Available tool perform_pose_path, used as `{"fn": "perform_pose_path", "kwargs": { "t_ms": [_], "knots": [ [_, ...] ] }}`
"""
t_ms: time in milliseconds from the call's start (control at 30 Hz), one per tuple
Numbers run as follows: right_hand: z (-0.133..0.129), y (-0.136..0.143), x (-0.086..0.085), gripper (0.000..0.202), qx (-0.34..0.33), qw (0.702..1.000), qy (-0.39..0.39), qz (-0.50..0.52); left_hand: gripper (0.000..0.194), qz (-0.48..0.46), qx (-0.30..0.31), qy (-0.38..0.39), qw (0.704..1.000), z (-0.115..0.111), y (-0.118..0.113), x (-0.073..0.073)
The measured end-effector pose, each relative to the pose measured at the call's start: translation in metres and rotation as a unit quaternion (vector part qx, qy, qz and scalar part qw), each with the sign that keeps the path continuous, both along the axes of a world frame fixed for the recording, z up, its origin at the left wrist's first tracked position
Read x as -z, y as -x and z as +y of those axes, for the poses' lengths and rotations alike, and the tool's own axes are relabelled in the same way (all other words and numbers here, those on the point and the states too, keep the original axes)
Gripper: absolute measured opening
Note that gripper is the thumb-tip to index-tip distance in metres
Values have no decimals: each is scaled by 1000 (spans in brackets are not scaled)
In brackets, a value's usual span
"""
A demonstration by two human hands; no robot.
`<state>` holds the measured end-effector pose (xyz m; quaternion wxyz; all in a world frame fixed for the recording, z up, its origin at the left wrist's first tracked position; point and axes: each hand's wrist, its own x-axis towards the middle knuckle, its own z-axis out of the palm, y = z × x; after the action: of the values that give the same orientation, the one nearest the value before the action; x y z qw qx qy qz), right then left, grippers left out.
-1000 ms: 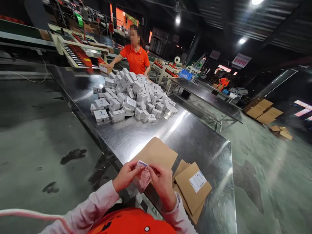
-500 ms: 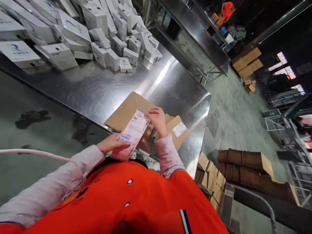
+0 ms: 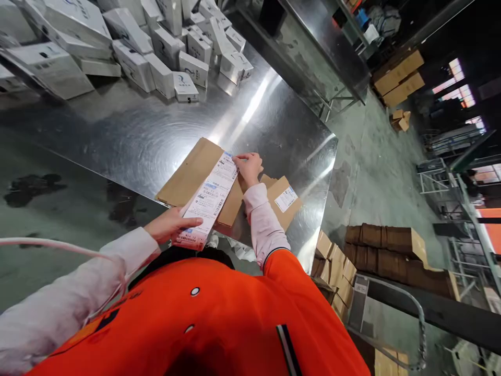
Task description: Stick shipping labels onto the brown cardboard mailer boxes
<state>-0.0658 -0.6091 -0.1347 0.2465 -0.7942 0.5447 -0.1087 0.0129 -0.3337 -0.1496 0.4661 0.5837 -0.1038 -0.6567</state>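
Observation:
A long strip of printed shipping labels [image 3: 209, 196] stretches between my two hands, over a brown cardboard box [image 3: 191, 169] at the table's near edge. My left hand [image 3: 170, 225] is closed on the strip's lower end, thumb on top. At the upper end, the fingers of my right hand [image 3: 248, 166] pinch the strip's corner, just above the cardboard. To the right of that hand lies another cardboard box [image 3: 277, 211], which carries a white shipping label [image 3: 286, 199].
Many white boxes [image 3: 191, 70] are heaped at the back left of the metal table [image 3: 129, 141]. Stacked cartons [image 3: 338, 271] stand off its right edge. Brown cartons [image 3: 383, 245] line the floor further right. A pale cable [image 3: 58, 242] crosses at the left.
My right hand has moved up and away, and more of the label strip shows between my hands. The strip's upper end now lies over the cardboard box. The camera view has shifted somewhat.

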Motion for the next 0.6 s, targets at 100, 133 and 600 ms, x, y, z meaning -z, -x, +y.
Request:
{"fn": "perform_pose_path", "kwargs": {
  "t_ms": [100,133,600],
  "knots": [
    [6,-3,4,42,-37,997,56,27,47,-34,14,-28,999,35,4,3],
    [11,-5,5,50,-80,993,74,36,46,-45,15,-46,998,48,2,2],
    [145,81,23,57,13,994,-78,-79,32,-480,48,-26,875,-73,-46,-44]
  ]
}}
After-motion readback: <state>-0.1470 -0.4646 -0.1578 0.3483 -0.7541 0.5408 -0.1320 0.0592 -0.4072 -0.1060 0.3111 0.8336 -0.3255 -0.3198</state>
